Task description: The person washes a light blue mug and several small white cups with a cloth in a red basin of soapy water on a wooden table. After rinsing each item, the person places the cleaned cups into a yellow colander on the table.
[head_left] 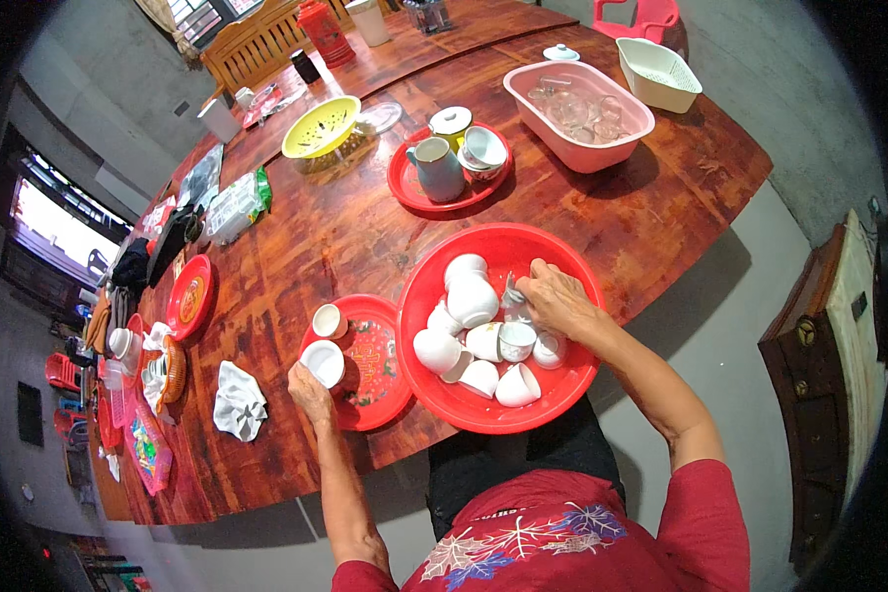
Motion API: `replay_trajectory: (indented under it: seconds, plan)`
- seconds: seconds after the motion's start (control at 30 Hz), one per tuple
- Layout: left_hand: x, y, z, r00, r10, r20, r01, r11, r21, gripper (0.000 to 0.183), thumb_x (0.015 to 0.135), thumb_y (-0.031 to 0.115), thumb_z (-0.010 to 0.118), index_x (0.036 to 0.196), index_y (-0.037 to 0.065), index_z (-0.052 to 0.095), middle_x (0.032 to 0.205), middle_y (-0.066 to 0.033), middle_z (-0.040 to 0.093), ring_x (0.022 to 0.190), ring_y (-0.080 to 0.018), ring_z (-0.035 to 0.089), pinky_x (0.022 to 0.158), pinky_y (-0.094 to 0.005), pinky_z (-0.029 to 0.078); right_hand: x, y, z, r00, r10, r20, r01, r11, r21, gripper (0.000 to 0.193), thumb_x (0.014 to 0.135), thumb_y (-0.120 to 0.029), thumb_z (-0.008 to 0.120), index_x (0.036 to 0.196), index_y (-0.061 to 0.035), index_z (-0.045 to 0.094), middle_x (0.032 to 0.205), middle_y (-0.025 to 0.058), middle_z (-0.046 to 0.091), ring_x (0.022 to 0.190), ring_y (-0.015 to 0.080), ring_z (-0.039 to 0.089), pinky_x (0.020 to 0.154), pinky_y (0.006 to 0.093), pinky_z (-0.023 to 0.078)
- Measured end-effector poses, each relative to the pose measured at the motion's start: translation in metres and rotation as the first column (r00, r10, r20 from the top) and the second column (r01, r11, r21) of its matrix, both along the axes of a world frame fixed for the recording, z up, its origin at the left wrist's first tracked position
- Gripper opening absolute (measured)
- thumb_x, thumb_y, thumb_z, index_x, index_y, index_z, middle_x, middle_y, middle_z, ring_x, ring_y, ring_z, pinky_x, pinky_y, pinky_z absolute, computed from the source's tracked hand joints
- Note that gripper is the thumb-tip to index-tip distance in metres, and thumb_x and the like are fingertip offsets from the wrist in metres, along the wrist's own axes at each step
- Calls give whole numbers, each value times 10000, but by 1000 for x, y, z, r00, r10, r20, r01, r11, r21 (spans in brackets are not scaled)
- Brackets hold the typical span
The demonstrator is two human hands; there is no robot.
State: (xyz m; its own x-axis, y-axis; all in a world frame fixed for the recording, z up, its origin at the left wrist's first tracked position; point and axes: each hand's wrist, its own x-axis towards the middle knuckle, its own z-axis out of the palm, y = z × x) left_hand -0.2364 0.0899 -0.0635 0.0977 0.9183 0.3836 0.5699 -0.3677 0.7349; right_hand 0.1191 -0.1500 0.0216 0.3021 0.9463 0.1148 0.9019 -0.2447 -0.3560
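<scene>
My left hand (311,398) grips the side of a white cup (323,363) at the near left edge of a printed red tray (373,360). Just beyond it on that tray stands a smaller cup (330,321). My right hand (560,299) reaches into a large red basin (434,259), its fingers closed on a small greyish cup (512,295) that they partly cover. Several white cups (474,299) lie heaped in the basin, some upside down or on their sides. One patterned cup (516,340) sits just nearer to me than my fingers.
Farther back, a red tray (439,205) bears a grey-blue jug (438,168) and cups. A pink tub (592,148) of glassware stands at the far right, a yellow colander (321,126) beyond the middle. A white cloth (239,401) lies to the left, near a red plate (189,296).
</scene>
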Motion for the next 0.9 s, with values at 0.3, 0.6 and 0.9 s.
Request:
replay_trajectory:
  seconds: [0.3,0.6,0.9]
  plan:
    - [10,-10,23,973,117,-199,-130,990,-53,465,943,355,442,1168,-47,503,1072,-277,559,1004,-408,537,867,-471,408,6,12,-8,980,195,-50,-201,932,-301,207,823,-160,511,1014,-146,590,1069,168,478,979,374,536,760,468,498]
    - [57,-66,96,973,-32,-227,116,922,370,227,833,160,630,1011,22,601,1016,-139,545,984,-315,498,871,-422,389,26,2,-21,987,25,-158,6,981,191,236,713,-56,604,946,-38,574,1012,229,447,884,418,525,727,485,469]
    - [139,-139,113,811,-577,99,565,816,125,71,817,21,602,877,-5,632,872,-100,594,806,-192,585,725,-308,463,-30,-15,-6,983,170,-71,-178,977,-120,290,682,-262,684,825,-15,633,990,189,448,877,364,507,749,441,458]
